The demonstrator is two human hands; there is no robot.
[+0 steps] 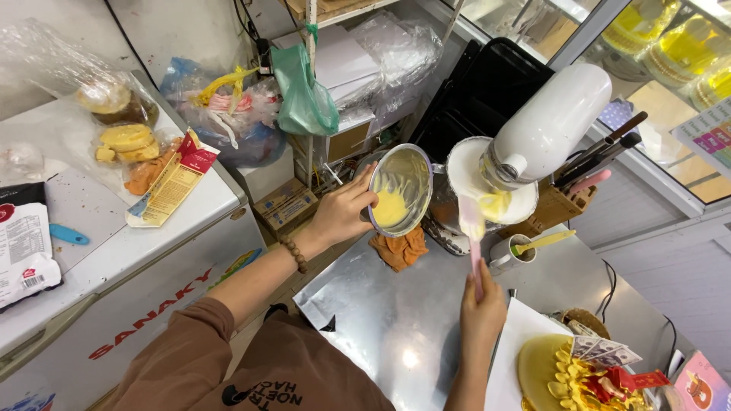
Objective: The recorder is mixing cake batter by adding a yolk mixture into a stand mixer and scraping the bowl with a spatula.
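Left hand (343, 213) grips tilted steel bowl (401, 190) beside white mixer (544, 125); right hand (481, 308) grips spatula (474, 228), probably scraping yellow batter across; remaining batter needs steeper tilt.

Bowl (398, 190) is left of mixer (533, 137); cup (509, 253) sits on table (396, 320) below mixer; freezer (114, 251) far left.

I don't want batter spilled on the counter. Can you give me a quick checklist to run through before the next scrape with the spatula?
1. Left hand grips the rim of the metal bowl: ok.
2. Bowl tilted toward the mixer bowl: ok.
3. Right hand holds the spatula by its handle: ok.
4. Spatula blade over the mixer bowl, not the steel counter: cannot tell.
5. Mixer head raised clear: ok.
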